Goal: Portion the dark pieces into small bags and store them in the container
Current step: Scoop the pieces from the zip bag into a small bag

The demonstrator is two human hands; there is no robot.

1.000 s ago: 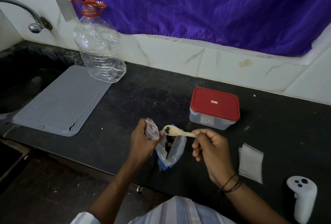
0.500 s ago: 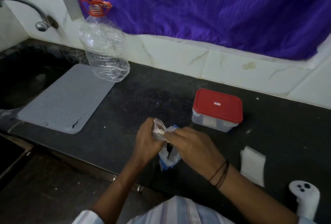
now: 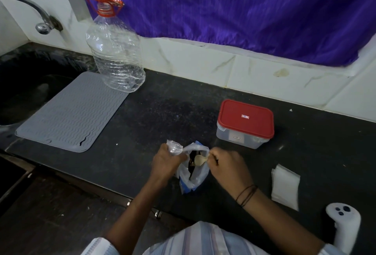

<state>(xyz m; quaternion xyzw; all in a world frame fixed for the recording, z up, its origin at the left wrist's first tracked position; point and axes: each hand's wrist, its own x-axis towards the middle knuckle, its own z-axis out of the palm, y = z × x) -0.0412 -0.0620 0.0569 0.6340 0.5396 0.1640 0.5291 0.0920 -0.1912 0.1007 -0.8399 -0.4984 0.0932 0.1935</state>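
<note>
My left hand (image 3: 166,162) grips a small clear bag (image 3: 173,148), bunched at its top. Just right of it stands a larger plastic bag (image 3: 194,179) with blue trim, open at the top, with dark pieces (image 3: 191,161) showing inside. My right hand (image 3: 225,166) pinches the handle of a pale wooden spoon (image 3: 199,160). The spoon's bowl dips into the large bag's mouth. A clear container (image 3: 238,137) with its red lid (image 3: 246,119) closed sits behind and to the right. A stack of small empty bags (image 3: 284,186) lies flat at the right.
A large empty clear bottle (image 3: 116,51) stands on the far end of a grey ribbed mat (image 3: 67,112). A dark sink (image 3: 24,83) and tap (image 3: 40,22) lie at the left. A white controller (image 3: 343,224) sits at the front right. The black counter's edge (image 3: 114,191) runs below my hands.
The spoon went from above the big bag, over to the small bag in my left hand, and has now come back with its bowl inside the big bag's mouth.
</note>
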